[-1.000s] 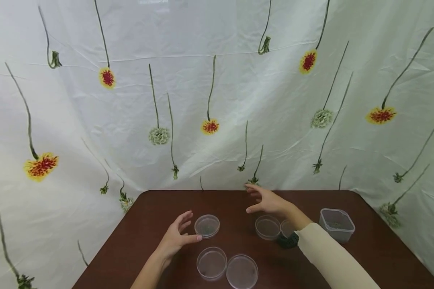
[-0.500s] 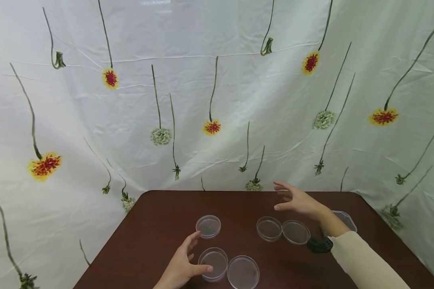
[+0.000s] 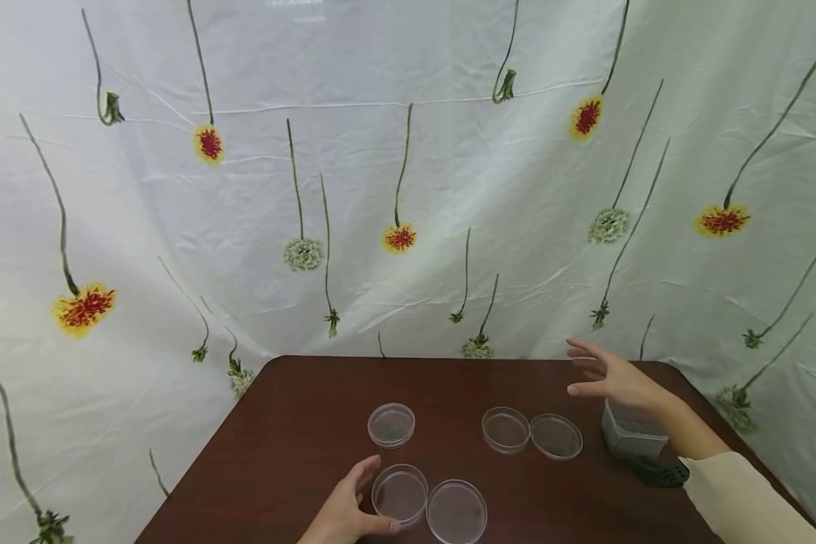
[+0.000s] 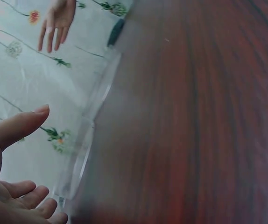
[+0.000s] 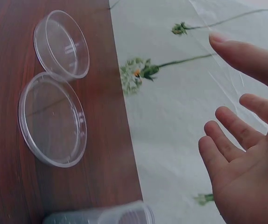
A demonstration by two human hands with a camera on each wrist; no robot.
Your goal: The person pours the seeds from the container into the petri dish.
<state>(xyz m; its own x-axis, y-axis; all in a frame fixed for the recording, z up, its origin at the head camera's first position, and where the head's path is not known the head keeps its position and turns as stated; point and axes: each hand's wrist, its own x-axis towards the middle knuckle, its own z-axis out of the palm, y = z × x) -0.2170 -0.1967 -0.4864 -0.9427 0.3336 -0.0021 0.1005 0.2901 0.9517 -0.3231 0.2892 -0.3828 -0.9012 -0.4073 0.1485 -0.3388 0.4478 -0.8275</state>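
Note:
My left hand (image 3: 348,506) is at the left side of a clear petri dish (image 3: 400,495), thumb and fingers spread apart around its near-left edge; whether it touches the dish I cannot tell. A second clear round dish piece (image 3: 457,512) lies against that one on the right. Over the table's right side, my right hand (image 3: 615,378) is raised with fingers apart, holding nothing, above and behind a square clear plastic tub (image 3: 632,432). In the right wrist view its palm (image 5: 253,182) is bare. Some greenish matter shows faintly inside the tub.
Farther back stands a petri dish (image 3: 391,425) with faint greenish specks. An open clear dish (image 3: 506,430) and a flatter round piece (image 3: 556,437) lie side by side at mid-right. A flowered white cloth (image 3: 353,189) hangs behind the dark brown table (image 3: 279,423).
My right hand has moved to the right, from above the mid-right dishes to near the tub. My left hand has come nearer, from the speckled dish to the front dish.

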